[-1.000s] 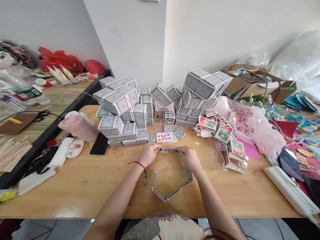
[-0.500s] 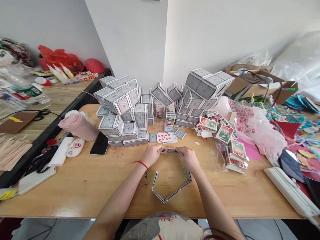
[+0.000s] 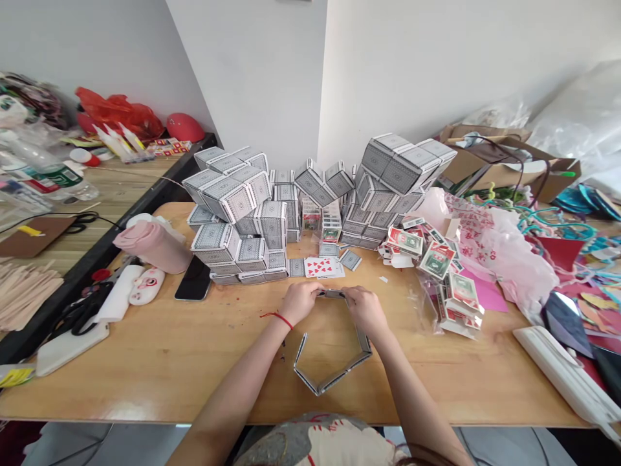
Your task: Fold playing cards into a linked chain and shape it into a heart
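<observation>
A ring of joined playing cards (image 3: 330, 378) stands on edge on the wooden table (image 3: 160, 362), forming an open polygon. My left hand (image 3: 299, 301) and my right hand (image 3: 365, 309) are both closed, pinching the far card segment (image 3: 332, 293) of that ring from either side. A red string circles my left wrist. Just beyond my hands lie a face-up red-pip card (image 3: 324, 266) and a few face-down cards.
Grey-patterned card cubes (image 3: 233, 213) are piled along the wall, with a second pile (image 3: 398, 175) to the right. Loose card packs (image 3: 436, 259) and a pink plastic bag (image 3: 490, 252) lie at right. A phone (image 3: 193, 285), a pink roll (image 3: 152, 246) and scissors (image 3: 82, 314) are at left.
My hands have drawn slightly closer together on the far card segment; the ring itself has barely shifted.
</observation>
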`<state>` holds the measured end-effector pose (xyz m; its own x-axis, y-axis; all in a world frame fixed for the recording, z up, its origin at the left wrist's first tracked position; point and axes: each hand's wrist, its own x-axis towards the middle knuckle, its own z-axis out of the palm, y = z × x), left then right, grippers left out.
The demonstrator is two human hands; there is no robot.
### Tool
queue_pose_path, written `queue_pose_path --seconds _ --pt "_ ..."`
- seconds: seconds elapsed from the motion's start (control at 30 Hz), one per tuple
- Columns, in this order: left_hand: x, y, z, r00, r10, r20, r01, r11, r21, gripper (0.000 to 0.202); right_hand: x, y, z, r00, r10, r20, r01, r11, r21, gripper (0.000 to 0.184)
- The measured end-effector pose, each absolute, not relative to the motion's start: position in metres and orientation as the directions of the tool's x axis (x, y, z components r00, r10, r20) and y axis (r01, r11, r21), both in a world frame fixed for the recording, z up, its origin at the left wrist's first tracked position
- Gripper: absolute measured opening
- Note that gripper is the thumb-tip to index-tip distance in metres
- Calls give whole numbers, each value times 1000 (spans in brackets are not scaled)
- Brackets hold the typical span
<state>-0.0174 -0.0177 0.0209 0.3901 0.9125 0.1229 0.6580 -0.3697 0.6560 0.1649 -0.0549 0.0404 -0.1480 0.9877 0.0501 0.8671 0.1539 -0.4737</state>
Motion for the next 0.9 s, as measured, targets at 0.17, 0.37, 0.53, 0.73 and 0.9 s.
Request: queue_pose_path --seconds 0.17,0.37,0.53,0.73,0.9 --pt "-13 -23 21 362 923 133 628 -347 696 25 164 -55 38 -133 988 72 889 151 -432 30" --pt "-21 -31 22 396 914 82 335 -227 915 24 168 -54 38 -97 988 123 871 144 -471 30" --pt "-39 -24 20 488 870 -74 -31 102 994 34 173 -51 39 -88 984 152 815 159 -557 30" --pt "-31 -21 15 507 860 -62 -94 127 987 28 175 -50 38 -89 982 168 811 169 -560 29" --pt "-19 -20 10 557 831 -10 -112 87 990 41 175 -51 42 -125 981 147 822 185 -539 28"
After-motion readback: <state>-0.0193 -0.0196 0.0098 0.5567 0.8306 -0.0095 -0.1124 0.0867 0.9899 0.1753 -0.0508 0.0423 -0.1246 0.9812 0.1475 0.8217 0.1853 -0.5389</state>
